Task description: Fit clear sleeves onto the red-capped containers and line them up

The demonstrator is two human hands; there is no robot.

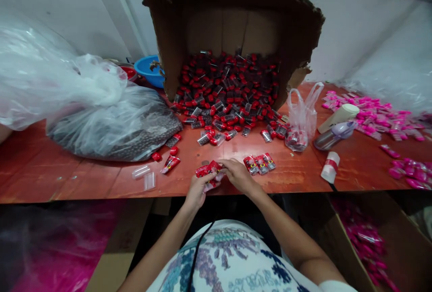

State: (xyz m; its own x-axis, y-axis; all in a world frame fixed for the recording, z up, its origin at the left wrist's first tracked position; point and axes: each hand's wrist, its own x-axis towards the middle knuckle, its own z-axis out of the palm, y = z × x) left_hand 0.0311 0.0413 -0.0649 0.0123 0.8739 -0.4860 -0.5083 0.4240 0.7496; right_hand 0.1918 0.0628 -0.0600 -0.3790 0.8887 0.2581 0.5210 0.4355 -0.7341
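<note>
My left hand (198, 189) is closed around several small red printed packets (208, 172) near the table's front edge. Fingers of my right hand (238, 175) pinch the top right of the same packets, partly hiding them. Just right of that hand lie three flat packets (259, 163) with red tops, side by side. To the left are a single red packet (170, 164), a red cap (173, 150) and two clear plastic containers (149, 181). Beyond my hands, small clear containers with red caps and dark contents (232, 98) spill out of a cardboard box (165, 40).
A clear bag of dark contents (114, 125) lies left, below a blue basin (150, 69). At right stand a knotted plastic bag (300, 121), a bottle (332, 135), a white-and-red roll (330, 167) and pink pieces (378, 114). An open carton (351, 247) sits below the table.
</note>
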